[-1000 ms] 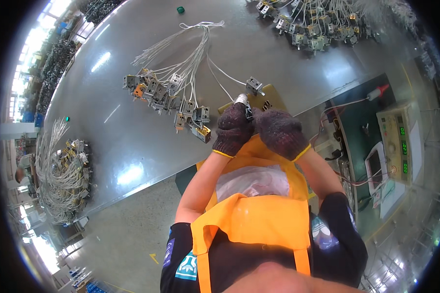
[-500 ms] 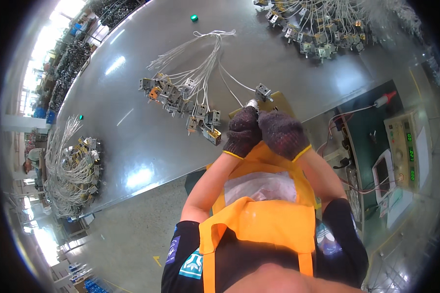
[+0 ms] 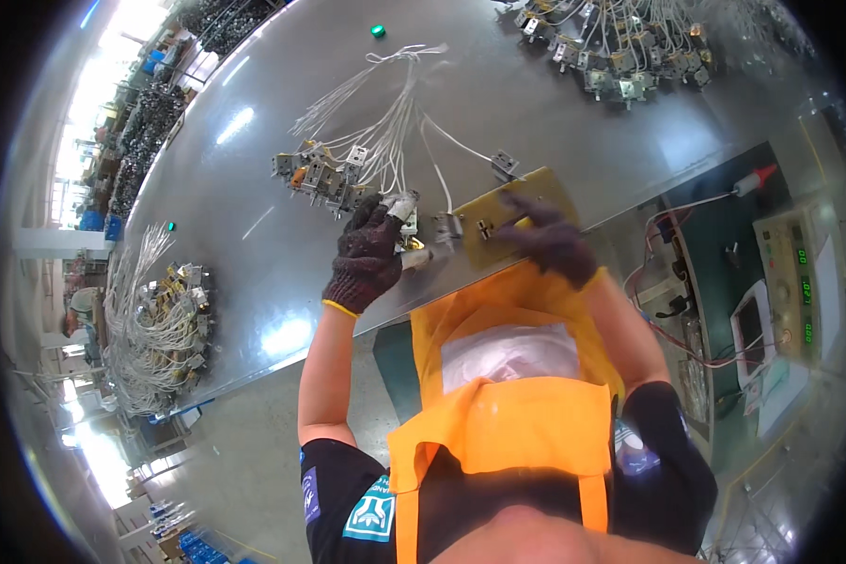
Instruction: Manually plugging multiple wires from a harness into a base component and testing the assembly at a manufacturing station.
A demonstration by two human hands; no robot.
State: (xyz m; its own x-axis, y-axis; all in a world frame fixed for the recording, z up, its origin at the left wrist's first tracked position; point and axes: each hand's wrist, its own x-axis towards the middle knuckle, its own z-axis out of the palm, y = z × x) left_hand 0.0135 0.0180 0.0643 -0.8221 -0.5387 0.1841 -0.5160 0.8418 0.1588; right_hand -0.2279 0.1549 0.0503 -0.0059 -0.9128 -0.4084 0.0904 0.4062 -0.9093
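My left hand [image 3: 367,249], in a dark knit glove with pale fingertips, reaches into a bundle of small metal box-shaped parts [image 3: 324,179] on white wires [image 3: 399,122]. Its thumb and forefinger are apart, on either side of one metal part [image 3: 409,227]. Just right of the thumb, a wired metal part [image 3: 447,227] lies by a yellow-brown plate [image 3: 479,211]. Another part [image 3: 504,164] rests at the plate's far edge. Over the plate, near a small dark fitting [image 3: 485,229], is my gloved right hand [image 3: 555,244]; motion blurs its fingers.
The grey metal table [image 3: 282,244] carries more wired parts at the far right [image 3: 620,66] and left [image 3: 164,320]. A green button-like piece [image 3: 378,31] lies at the back. Right of me are a meter with green digits [image 3: 788,282] and a red-tipped probe [image 3: 754,180].
My hands were together at the plate and have parted. The left moved left to the bundle; the right drew slightly right. A wired part now lies beside the plate, where my left hand was.
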